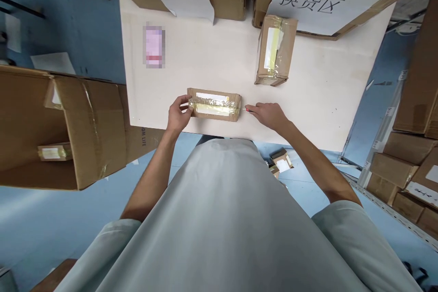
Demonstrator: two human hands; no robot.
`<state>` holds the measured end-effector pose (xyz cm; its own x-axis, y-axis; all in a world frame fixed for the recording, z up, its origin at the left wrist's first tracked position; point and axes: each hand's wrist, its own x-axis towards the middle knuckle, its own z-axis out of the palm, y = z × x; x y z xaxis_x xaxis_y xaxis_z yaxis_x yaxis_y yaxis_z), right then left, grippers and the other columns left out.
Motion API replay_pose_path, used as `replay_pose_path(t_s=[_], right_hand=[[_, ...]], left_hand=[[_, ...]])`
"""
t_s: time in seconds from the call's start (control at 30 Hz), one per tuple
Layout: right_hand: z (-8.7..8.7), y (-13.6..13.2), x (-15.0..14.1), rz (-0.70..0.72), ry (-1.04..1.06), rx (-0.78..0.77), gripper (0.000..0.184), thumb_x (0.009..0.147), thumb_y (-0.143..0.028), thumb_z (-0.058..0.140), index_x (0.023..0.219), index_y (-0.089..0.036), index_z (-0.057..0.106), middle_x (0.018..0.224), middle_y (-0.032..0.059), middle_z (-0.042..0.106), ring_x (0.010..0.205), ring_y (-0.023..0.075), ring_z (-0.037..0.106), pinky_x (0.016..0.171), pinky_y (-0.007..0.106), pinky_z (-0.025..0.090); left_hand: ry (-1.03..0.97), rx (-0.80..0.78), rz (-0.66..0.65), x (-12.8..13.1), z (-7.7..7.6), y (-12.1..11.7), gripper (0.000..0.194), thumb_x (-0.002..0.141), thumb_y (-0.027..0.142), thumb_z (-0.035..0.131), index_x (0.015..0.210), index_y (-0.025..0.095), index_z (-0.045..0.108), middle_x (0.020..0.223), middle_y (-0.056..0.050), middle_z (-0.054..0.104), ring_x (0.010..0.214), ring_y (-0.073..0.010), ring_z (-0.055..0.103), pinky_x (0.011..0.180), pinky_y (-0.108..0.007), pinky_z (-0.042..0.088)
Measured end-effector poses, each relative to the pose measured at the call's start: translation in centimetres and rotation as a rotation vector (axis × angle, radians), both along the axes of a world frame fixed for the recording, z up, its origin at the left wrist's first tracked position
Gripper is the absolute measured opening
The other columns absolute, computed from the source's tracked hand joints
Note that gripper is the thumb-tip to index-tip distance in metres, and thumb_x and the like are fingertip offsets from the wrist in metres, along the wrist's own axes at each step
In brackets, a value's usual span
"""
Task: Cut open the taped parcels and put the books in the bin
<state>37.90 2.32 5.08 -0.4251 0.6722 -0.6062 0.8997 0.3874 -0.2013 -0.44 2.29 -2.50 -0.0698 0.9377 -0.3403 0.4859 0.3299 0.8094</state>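
Observation:
A small taped cardboard box (pixel 215 105) with a white label lies near the front edge of the white table (pixel 201 54). My left hand (pixel 179 113) grips the left end of this box between thumb and fingers. In my right hand (pixel 268 115) is a slim red and black tool, which looks like a small utility knife (pixel 249 110). Its thin tip points at the box's right end, close to the tape; whether it touches cannot be made out.
A second taped box (pixel 278 50) stands on the table at the back right. Large cartons with paper signs (pixel 308 2) line the far edge. A blurred pink item (pixel 153 46) lies at the left. An open carton (pixel 92 132) stands left of the table; stacked boxes (pixel 393 169) are at the right.

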Motion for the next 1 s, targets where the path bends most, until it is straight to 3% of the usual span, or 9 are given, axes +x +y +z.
replay_pose_path(t_s=[0.3, 0.6, 0.83, 1.0], right_hand=[[-0.1, -0.8, 0.0, 0.016, -0.010, 0.033, 0.055, 0.123, -0.034, 0.020, 0.164, -0.033, 0.056, 0.120, 0.0139, 0.078, 0.092, 0.0238, 0.069, 0.071, 0.034, 0.027], [1.8, -0.3, -1.0, 0.024, -0.010, 0.027, 0.054, 0.122, -0.030, 0.024, 0.168, -0.032, 0.053, 0.120, 0.0147, 0.077, 0.092, 0.0245, 0.069, 0.072, 0.035, 0.029], [0.8, 0.8, -3.3, 0.069, -0.021, -0.010, 0.059, 0.119, -0.024, 0.022, 0.172, -0.031, 0.048, 0.121, 0.0166, 0.076, 0.096, 0.0276, 0.070, 0.072, 0.035, 0.032], [0.6, 0.6, -3.0, 0.058, -0.044, -0.015, 0.058, 0.118, -0.020, 0.025, 0.168, -0.030, 0.052, 0.121, 0.0168, 0.076, 0.098, 0.0273, 0.072, 0.073, 0.036, 0.033]], left_hand=[[-0.012, -0.011, -0.007, -0.4, -0.1, 0.1, 0.047, 0.085, 0.042, 0.078, 0.127, 0.024, 0.068, 0.137, -0.012, 0.075, 0.119, -0.0299, 0.076, 0.112, -0.057, 0.066], [-0.035, -0.016, 0.005, 0.0, 0.0, -0.1, 0.048, 0.086, 0.042, 0.076, 0.129, 0.024, 0.069, 0.141, -0.011, 0.075, 0.130, -0.0304, 0.072, 0.118, -0.054, 0.062], [-0.033, -0.011, 0.020, 0.0, -0.2, -0.2, 0.047, 0.088, 0.043, 0.077, 0.129, 0.024, 0.069, 0.139, -0.011, 0.075, 0.127, -0.0297, 0.073, 0.117, -0.054, 0.063], [-0.036, -0.014, 0.016, 0.0, 0.0, -0.3, 0.047, 0.086, 0.042, 0.078, 0.129, 0.024, 0.070, 0.140, -0.011, 0.076, 0.125, -0.0301, 0.074, 0.116, -0.056, 0.064]])
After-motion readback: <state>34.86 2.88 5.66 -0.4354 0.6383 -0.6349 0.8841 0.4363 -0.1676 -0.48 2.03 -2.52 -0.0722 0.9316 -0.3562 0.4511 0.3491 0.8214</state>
